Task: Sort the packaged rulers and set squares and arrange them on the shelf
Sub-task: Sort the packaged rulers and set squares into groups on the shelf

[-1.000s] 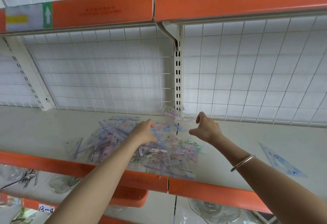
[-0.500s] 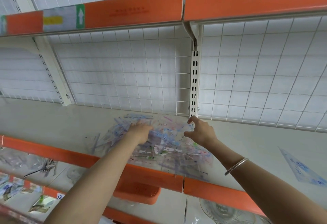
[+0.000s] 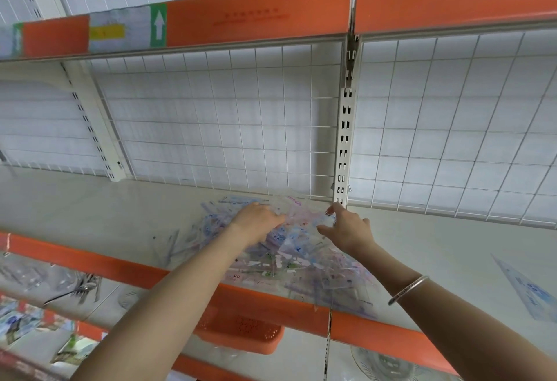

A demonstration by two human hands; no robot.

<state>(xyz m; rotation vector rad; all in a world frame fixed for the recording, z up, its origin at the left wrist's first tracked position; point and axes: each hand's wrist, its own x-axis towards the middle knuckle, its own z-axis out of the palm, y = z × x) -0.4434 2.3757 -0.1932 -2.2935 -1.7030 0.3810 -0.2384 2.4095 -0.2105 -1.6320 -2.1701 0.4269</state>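
Right hand [image 3: 346,228], raised earlier, is pinching a packet [image 3: 325,221] at 1 o'clock of the pile [image 3: 301,266]; left hand [image 3: 256,221] is resting curled, grip unclear

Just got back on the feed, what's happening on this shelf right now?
A person is working through a jumbled pile of packaged rulers and set squares on the white shelf. The left hand rests on the far part of the pile, and the right hand reaches in beside it. Whether either hand grips a packet is unclear. One set square lies apart at the right. Nothing looks arranged yet.
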